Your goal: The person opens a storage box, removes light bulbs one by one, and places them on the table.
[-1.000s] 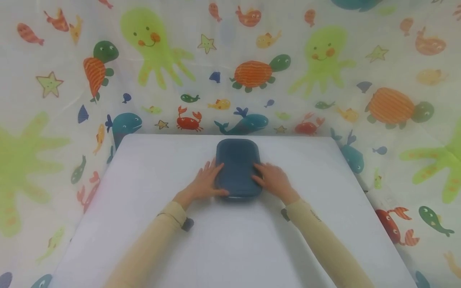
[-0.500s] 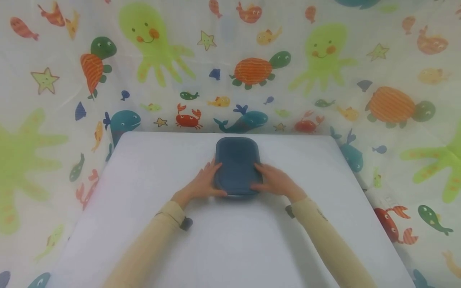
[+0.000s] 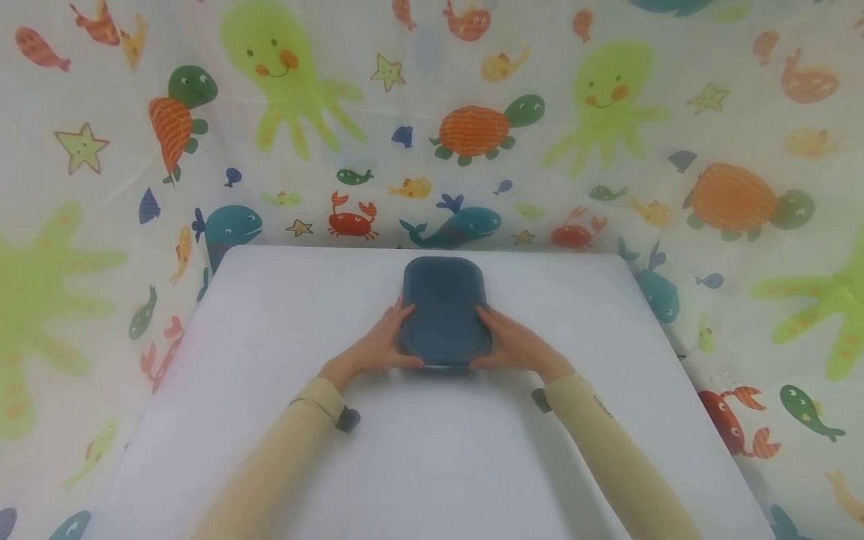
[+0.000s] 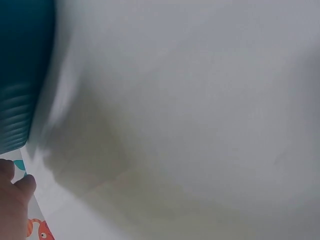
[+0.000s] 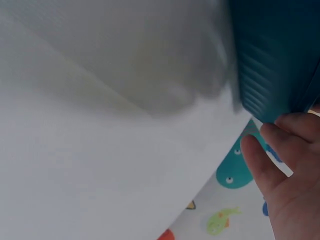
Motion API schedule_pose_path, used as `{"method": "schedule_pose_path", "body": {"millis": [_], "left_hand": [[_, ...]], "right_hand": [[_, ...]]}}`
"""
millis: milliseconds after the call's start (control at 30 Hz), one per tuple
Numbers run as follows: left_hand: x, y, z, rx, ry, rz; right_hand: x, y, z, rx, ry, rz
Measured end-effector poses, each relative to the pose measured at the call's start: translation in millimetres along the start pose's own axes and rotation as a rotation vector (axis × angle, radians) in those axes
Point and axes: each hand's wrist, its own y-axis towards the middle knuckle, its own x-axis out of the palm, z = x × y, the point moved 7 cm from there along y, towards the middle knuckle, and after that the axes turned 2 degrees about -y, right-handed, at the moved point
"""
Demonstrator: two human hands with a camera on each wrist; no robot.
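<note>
A dark blue lunch box (image 3: 445, 311) with rounded corners lies at the far middle of the white table, its long side pointing away from me. My left hand (image 3: 378, 345) grips its left side, thumb at the near corner and fingers along the edge. From the right, my right hand (image 3: 516, 341) holds the opposite side the same way. Ribbed lower walls of the lunch box (image 4: 17, 75) show in the left wrist view. In the right wrist view, fingertips of the right hand (image 5: 295, 170) touch the lunch box near its ribbed end.
The white table (image 3: 418, 465) ends just behind the lunch box. A curtain (image 3: 378, 120) printed with sea animals hangs behind the table and along both sides. Small dark devices sit under both wrists, such as the left wrist device (image 3: 348, 420).
The right hand has shifted toward me along the lunch box, its thumb sliding from the top's right edge to the near corner. The left hand has barely moved.
</note>
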Motion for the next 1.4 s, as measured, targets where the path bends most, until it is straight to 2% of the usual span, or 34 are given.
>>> {"method": "schedule_pose_path", "body": {"millis": [233, 533, 633, 767, 867, 1100, 1400], "left_hand": [[-1.8, -5.4, 0.8, -0.012, 0.004, 0.006], [-13.3, -12.2, 4.6, -0.003, 0.002, 0.043], [-17.4, -16.3, 2.8, -0.004, -0.015, 0.048], [-24.0, -22.6, -2.0, -0.011, -0.041, 0.060], [-28.6, -27.0, -6.7, -0.016, -0.057, 0.067], [-37.6, -38.0, -17.8, -0.013, -0.066, 0.087], [-47.1, -57.8, -35.9, -0.056, -0.052, 0.082]], "right_hand": [[2.6, -1.6, -3.1, 0.034, -0.014, -0.016], [-7.1, 1.7, -12.4, 0.005, -0.037, 0.048], [-11.6, 3.2, -19.8, -0.026, -0.079, 0.088], [-20.7, 6.3, -35.6, -0.122, -0.132, 0.180], [-26.2, 10.0, -45.7, -0.168, -0.150, 0.219], [-29.5, 19.6, -61.5, -0.250, -0.195, 0.247], [-22.1, 31.7, -81.6, -0.331, -0.184, 0.226]]}}
